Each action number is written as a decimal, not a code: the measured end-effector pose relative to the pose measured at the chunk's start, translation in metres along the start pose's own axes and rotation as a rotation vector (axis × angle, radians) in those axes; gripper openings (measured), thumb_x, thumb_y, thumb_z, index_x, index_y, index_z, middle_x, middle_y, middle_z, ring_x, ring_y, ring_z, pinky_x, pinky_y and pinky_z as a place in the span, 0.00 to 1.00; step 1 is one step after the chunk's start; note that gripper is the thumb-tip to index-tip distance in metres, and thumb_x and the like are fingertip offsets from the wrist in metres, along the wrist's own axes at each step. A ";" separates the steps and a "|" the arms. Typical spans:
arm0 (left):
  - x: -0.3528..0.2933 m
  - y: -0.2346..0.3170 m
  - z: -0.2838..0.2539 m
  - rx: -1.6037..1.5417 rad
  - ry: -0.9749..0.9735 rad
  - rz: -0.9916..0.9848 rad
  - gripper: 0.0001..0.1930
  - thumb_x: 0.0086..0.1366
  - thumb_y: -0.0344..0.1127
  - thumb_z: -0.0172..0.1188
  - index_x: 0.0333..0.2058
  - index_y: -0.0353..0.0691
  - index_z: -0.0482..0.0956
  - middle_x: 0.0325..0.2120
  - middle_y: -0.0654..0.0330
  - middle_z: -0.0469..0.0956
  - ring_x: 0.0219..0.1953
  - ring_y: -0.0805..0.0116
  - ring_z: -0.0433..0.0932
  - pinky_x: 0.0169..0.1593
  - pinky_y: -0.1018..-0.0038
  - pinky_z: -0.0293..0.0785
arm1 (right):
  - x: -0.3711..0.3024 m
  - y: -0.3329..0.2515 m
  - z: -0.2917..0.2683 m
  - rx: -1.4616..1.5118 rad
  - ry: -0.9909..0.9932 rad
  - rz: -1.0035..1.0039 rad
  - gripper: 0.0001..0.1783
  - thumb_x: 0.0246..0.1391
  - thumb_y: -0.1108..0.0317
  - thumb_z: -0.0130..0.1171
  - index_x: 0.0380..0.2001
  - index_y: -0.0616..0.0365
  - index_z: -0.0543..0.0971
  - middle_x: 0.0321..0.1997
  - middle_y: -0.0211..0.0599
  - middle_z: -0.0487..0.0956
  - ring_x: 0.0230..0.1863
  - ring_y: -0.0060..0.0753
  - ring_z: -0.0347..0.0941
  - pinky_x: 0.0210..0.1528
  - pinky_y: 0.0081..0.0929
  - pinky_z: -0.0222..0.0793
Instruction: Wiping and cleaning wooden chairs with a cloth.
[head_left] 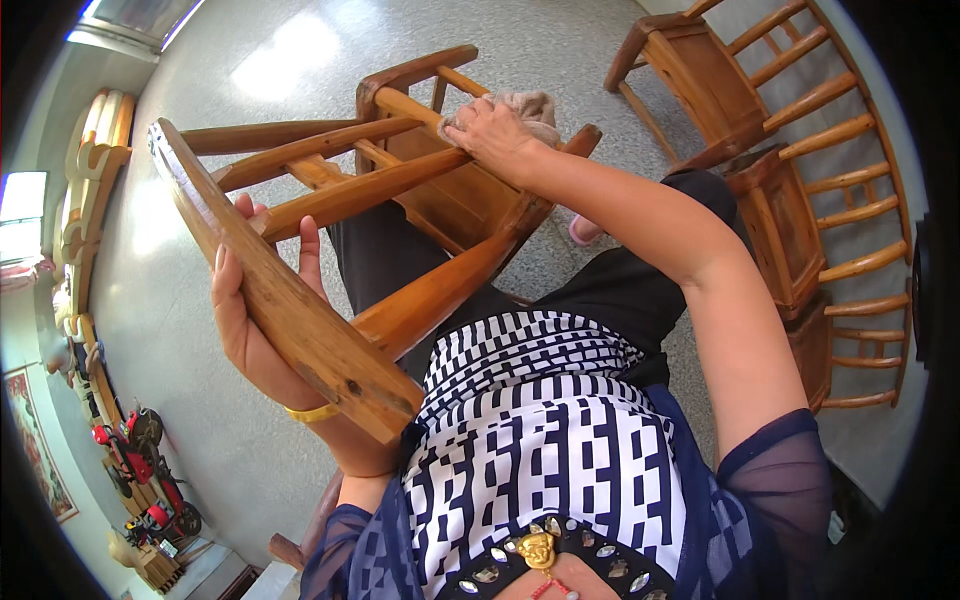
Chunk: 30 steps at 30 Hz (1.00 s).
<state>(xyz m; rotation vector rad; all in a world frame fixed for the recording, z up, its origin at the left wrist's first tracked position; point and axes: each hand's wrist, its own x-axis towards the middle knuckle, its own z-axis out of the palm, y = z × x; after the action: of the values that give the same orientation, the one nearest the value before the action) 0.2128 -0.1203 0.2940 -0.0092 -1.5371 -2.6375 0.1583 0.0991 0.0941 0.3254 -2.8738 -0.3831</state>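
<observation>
A wooden chair [290, 315] lies tipped across my lap, its top rail toward me and its seat [455, 195] farther off. My left hand [240, 340] is wrapped round the curved top rail, thumb and fingertips showing beside the back spindles. Past the spindles, my right hand [493, 135] grips a crumpled beige cloth [533, 108] and presses it against the chair where the spindles meet the seat. Part of the cloth is hidden under the palm.
More wooden chairs [715, 85] stand in a row along the right wall. At the far left are wooden benches [92, 185] and a red scooter [135, 465]. The grey speckled floor [250, 150] reflects bright light. A pink shoe [580, 232] shows below my right arm.
</observation>
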 end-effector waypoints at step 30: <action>0.002 0.000 -0.012 -0.019 -0.020 -0.007 0.22 0.61 0.35 0.48 0.51 0.28 0.59 0.46 0.45 0.66 0.53 0.64 0.63 0.56 0.54 0.61 | -0.164 0.067 -0.082 0.802 -0.363 0.436 0.23 0.34 0.76 0.53 0.41 0.52 0.75 0.41 0.42 0.71 0.45 0.39 0.68 0.48 0.31 0.63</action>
<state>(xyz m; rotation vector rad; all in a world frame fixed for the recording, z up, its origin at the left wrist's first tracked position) 0.2116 -0.1315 0.2882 -0.0320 -1.5207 -2.6661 0.3217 0.1836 0.1586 -0.2889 -3.1833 0.8847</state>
